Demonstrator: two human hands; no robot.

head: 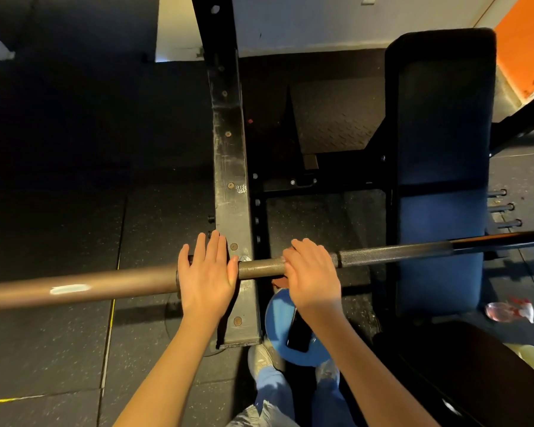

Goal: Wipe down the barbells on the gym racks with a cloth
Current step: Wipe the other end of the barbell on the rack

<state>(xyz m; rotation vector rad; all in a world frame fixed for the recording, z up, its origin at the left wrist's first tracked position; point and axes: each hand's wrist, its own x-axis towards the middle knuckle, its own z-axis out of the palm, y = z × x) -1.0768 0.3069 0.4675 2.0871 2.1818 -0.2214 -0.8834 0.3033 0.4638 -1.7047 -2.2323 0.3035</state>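
L hand (207, 274) on barbell (259, 268), R hand (313, 274) grips cloth (278, 282)

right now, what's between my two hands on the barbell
In the head view, only a short bare stretch of knurled barbell lies between the left hand and the right hand, crossing above the black rack upright.

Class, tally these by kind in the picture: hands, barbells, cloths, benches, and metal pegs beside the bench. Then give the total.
Hands: 2, left hand, right hand
Barbell: 1
Cloth: 1
Bench: 1
Pegs: 3
Total: 8
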